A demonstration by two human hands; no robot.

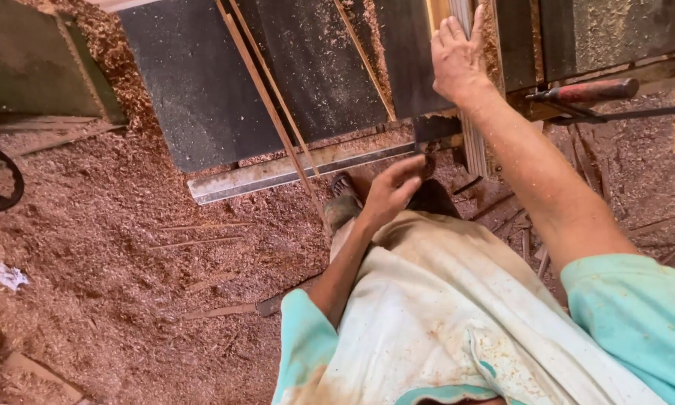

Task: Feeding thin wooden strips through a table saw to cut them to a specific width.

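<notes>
Sawdust floor (112,285) under dark saw tabletop (225,97). Right hand (457,56), fingers spread flat, presses pale wood strip (469,142) at 1 o'clock, steadying it. Left hand (391,191) loosely curled at the edge, apparently empty.

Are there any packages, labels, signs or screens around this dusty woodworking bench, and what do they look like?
None show: no package, label, sign or screen.
Crumpled white scrap: on the sawdust floor at far left, too small to identify.
Right hand: flat on the pale wooden strip.
Left hand: at the dark table edge.
</notes>
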